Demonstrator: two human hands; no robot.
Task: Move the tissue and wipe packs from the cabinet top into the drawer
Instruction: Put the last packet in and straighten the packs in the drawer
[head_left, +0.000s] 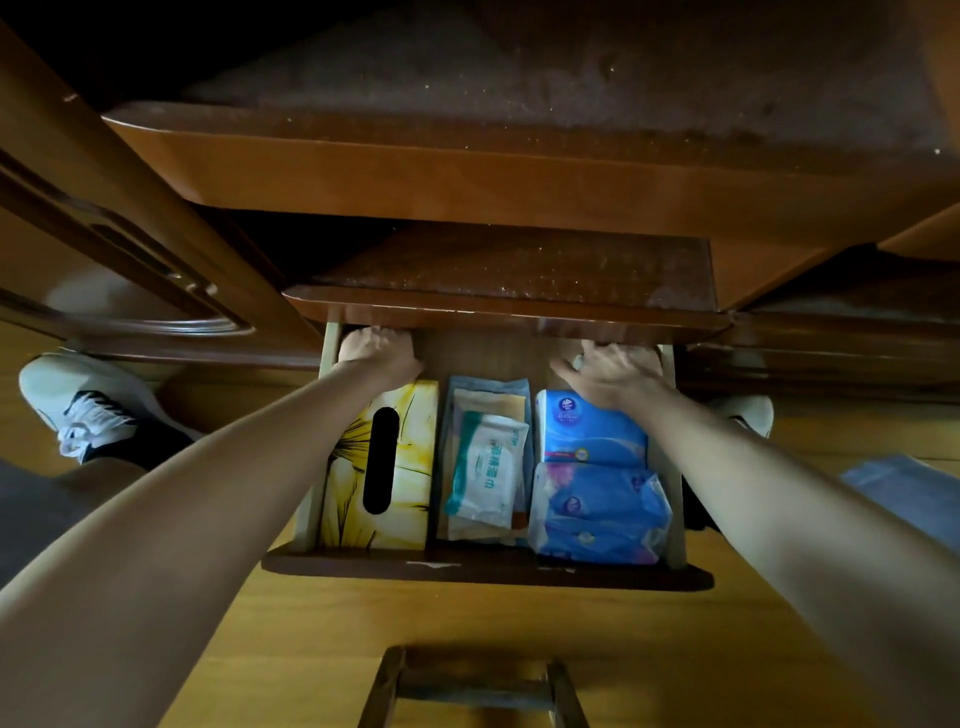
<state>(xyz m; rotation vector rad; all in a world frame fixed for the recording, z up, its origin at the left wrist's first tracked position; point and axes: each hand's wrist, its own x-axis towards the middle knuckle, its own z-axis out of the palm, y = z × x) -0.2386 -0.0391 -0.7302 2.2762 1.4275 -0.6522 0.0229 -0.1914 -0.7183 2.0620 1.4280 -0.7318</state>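
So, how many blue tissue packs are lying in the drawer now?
2. One blue pack lies at the right rear, partly under the right hand; the other blue pack lies in front of it, by the drawer front. More may be hidden beneath.

Home room: wood cabinet (519, 176), panelled door (130, 249) to its left, wood floor (467, 613) below, tissue-stocked drawer (488, 569).

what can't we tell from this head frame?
- Left hand and right hand: fingertips run under the cabinet top's edge, so each grip is unreadable.
- Back of the drawer: covered by that same overhang.
- Yellow tissue box: far end hidden by the left forearm.
- Blue tissue packs: upper one partly under the right hand; print too small.
- White wipe pack: what lies beneath is covered.
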